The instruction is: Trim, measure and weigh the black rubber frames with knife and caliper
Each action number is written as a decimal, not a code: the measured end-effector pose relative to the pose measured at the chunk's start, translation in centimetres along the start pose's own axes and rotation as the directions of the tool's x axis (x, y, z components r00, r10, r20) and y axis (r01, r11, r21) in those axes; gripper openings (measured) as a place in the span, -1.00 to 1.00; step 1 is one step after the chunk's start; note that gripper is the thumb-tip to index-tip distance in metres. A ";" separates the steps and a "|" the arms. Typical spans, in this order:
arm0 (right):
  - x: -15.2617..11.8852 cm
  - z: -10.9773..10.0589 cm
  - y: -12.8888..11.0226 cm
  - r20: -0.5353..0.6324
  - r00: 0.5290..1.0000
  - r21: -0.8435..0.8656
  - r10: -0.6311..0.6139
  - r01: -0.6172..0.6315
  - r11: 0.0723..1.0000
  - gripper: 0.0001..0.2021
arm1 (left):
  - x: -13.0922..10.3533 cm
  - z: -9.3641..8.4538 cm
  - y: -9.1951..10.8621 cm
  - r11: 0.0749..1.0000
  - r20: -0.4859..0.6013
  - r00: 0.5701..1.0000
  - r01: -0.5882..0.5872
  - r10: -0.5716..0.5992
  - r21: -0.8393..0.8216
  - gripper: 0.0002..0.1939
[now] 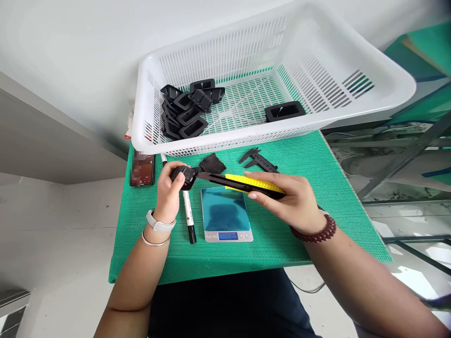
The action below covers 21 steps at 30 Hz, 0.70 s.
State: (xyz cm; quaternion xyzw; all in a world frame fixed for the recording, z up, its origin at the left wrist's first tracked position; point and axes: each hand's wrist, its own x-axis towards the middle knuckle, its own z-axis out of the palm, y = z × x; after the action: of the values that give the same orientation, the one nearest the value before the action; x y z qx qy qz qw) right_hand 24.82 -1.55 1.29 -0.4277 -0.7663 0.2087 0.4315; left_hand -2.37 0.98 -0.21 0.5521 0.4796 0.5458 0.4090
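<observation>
My left hand [168, 188] grips a small black plastic part [187, 174] above the green table mat. In my right hand [294, 199] is a yellow and black utility knife [246, 183], its blade pointing left and its tip at the part's right edge. Whether the blade touches the part I cannot tell. Behind the blade lies a dark, irregular flat scrap [212, 164]. Below the knife sits a digital scale [225, 213] with a shiny blue-green plate. A white marker with a black cap [188, 213] lies between my left hand and the scale.
A white perforated basket [229, 141] stands at the back, with several black frame-like parts [188, 115] heaped at its left and one black part [285, 111] at its right. Black calipers [260, 160] lie before it. A phone [143, 168] rests at the mat's left edge [123, 225].
</observation>
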 end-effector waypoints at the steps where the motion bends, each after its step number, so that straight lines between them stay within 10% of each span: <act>1: 0.0 0.1 -0.1 0.017 1.000 0.006 -0.014 0.014 1.000 -0.69 | 0.0 0.0 0.0 1.000 0.006 1.000 -0.003 0.003 -0.003 -0.61; 21: 0.0 0.3 -0.1 -0.069 0.997 -0.039 0.032 -0.034 0.999 -0.70 | 0.1 0.1 -0.1 1.000 -0.010 1.000 -0.016 0.016 -0.004 -0.66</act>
State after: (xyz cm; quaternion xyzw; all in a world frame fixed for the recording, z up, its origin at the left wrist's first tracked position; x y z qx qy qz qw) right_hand 24.48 -1.56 1.18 -0.4557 -0.7479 0.1857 0.4454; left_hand -2.24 1.06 -0.32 0.5524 0.4760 0.5528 0.4034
